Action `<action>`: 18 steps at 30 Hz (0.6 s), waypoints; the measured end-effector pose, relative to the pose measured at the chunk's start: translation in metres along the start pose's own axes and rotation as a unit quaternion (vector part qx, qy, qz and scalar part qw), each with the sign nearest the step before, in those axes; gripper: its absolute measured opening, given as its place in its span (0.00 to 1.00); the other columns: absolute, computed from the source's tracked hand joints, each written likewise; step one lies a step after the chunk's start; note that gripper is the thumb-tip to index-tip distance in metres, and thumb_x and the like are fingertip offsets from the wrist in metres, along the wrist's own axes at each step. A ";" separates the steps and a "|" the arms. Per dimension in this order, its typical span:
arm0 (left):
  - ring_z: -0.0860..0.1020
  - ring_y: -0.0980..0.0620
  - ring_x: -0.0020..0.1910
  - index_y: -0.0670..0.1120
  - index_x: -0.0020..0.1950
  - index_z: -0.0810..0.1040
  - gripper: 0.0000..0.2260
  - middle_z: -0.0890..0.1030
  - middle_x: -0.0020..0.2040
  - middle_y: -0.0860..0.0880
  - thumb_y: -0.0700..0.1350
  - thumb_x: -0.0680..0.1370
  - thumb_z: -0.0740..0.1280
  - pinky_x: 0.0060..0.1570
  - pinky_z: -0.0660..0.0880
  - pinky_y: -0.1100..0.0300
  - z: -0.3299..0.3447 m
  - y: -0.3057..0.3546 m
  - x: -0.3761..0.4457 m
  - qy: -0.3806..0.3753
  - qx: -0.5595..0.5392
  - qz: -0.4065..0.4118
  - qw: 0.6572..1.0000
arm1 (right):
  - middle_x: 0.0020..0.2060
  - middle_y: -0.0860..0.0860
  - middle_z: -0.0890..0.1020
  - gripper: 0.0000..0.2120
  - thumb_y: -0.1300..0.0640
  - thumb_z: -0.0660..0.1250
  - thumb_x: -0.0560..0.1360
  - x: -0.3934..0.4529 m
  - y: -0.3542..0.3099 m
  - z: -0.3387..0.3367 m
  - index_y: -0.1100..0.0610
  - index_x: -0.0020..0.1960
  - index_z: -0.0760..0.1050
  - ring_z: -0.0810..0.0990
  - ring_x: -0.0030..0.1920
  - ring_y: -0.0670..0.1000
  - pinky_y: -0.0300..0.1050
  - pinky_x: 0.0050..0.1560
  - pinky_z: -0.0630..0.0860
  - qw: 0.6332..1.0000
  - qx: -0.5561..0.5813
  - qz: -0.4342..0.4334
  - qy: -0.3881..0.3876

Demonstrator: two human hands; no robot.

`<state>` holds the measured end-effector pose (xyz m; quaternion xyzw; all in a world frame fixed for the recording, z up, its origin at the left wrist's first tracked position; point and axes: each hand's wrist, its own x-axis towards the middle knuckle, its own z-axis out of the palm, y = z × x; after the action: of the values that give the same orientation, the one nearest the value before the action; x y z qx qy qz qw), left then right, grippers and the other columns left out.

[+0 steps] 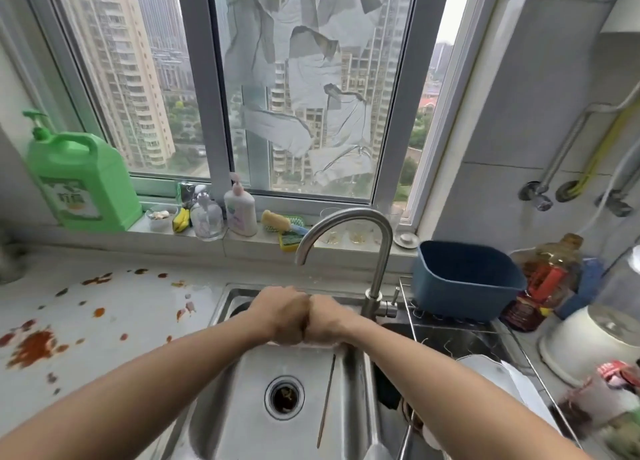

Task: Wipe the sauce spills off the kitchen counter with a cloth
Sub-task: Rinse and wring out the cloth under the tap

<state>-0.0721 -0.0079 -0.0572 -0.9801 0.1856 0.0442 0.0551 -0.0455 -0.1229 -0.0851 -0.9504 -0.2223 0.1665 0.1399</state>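
Two fists pressed together over the sink
At frame centre the left hand [282,316] and right hand [325,321] curl knuckle to knuckle above the sink [242,383]; whether they grip a cloth cannot be told. Sauce spills [34,347] dot the counter [138,307] at left

Soft daylight from the window [304,89]; edges bend and blur.

hands: left hand [284,316] and right hand [323,321] fisted, knuckles touching; forearms outstretched, converging
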 end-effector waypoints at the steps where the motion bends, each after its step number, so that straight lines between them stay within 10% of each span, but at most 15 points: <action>1: 0.82 0.41 0.52 0.46 0.52 0.80 0.11 0.84 0.53 0.44 0.45 0.71 0.66 0.45 0.77 0.52 0.000 0.000 -0.002 -0.010 -0.032 -0.013 0.999 | 0.44 0.56 0.84 0.04 0.58 0.67 0.69 0.000 0.001 0.005 0.55 0.43 0.79 0.82 0.44 0.57 0.46 0.39 0.76 0.999 -0.023 -0.010 0.022; 4: 0.81 0.43 0.45 0.41 0.48 0.82 0.09 0.84 0.47 0.42 0.39 0.70 0.66 0.39 0.72 0.57 0.010 -0.007 -0.003 -0.062 -0.173 -0.048 0.982 | 0.45 0.57 0.84 0.08 0.58 0.66 0.70 0.002 -0.001 0.009 0.56 0.48 0.80 0.82 0.46 0.61 0.48 0.38 0.72 0.991 -0.093 -0.037 0.087; 9: 0.66 0.49 0.24 0.44 0.25 0.71 0.12 0.69 0.25 0.46 0.33 0.64 0.68 0.26 0.61 0.61 0.037 -0.025 -0.011 -0.134 -0.483 -0.128 0.856 | 0.49 0.60 0.83 0.12 0.54 0.64 0.76 0.009 -0.007 0.020 0.60 0.55 0.74 0.82 0.48 0.64 0.51 0.38 0.69 0.959 -0.204 -0.130 0.149; 18: 0.50 0.54 0.27 0.53 0.27 0.61 0.19 0.54 0.28 0.51 0.38 0.72 0.64 0.30 0.47 0.58 0.051 -0.050 -0.042 -0.276 -0.700 -0.119 0.648 | 0.24 0.50 0.76 0.06 0.59 0.69 0.65 0.005 -0.027 0.037 0.56 0.35 0.71 0.75 0.20 0.55 0.39 0.22 0.57 0.924 -0.202 -0.191 0.263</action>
<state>-0.0959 0.0594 -0.0986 -0.6838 -0.0430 0.4225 -0.5933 -0.0656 -0.0897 -0.1107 -0.9078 -0.3833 -0.1678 0.0277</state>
